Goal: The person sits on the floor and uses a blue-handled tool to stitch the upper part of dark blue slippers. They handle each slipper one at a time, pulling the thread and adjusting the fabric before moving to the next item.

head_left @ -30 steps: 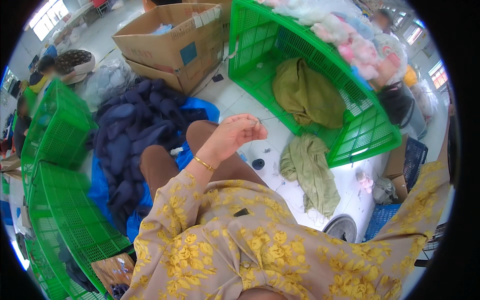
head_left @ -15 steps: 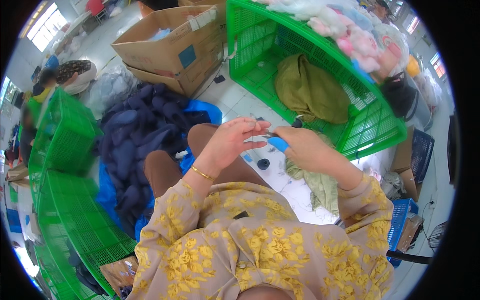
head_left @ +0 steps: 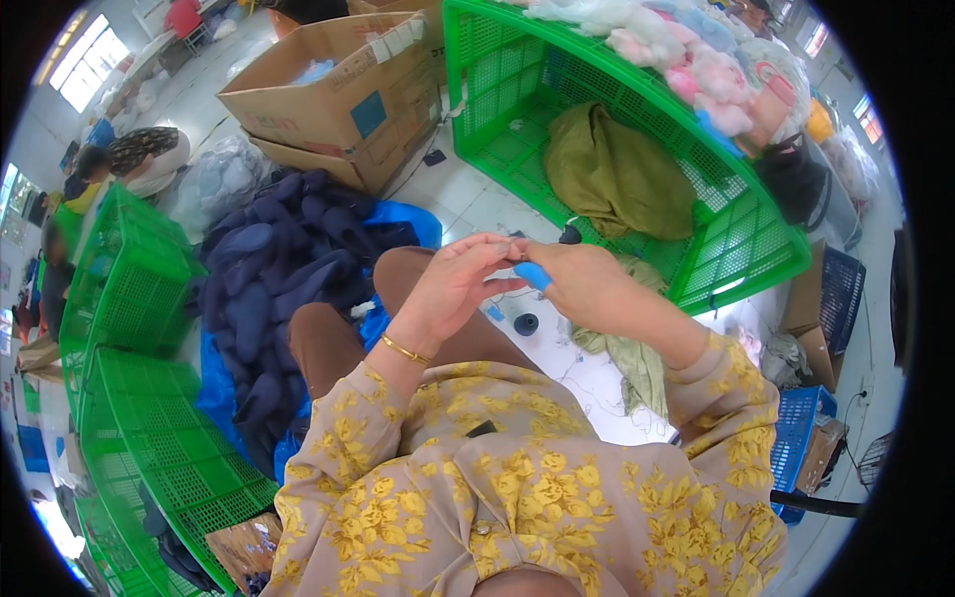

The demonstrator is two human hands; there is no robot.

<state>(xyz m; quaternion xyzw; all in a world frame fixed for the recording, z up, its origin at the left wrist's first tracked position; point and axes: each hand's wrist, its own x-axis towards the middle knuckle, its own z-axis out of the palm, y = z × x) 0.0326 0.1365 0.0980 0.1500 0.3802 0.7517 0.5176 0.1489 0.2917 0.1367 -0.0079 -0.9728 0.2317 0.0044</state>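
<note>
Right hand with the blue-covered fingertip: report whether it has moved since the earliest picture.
Yes: the right hand has come leftward, from far right of the dark, round spool to close by its upper right.

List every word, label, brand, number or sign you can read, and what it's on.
Cardboard box: faint reddish and dark print, too blurred to quote.
Blue square on that box: no lettering legible.
Left hand and right hand: no text visible.
Elsewhere: any marks too small or blurred to read.
</note>
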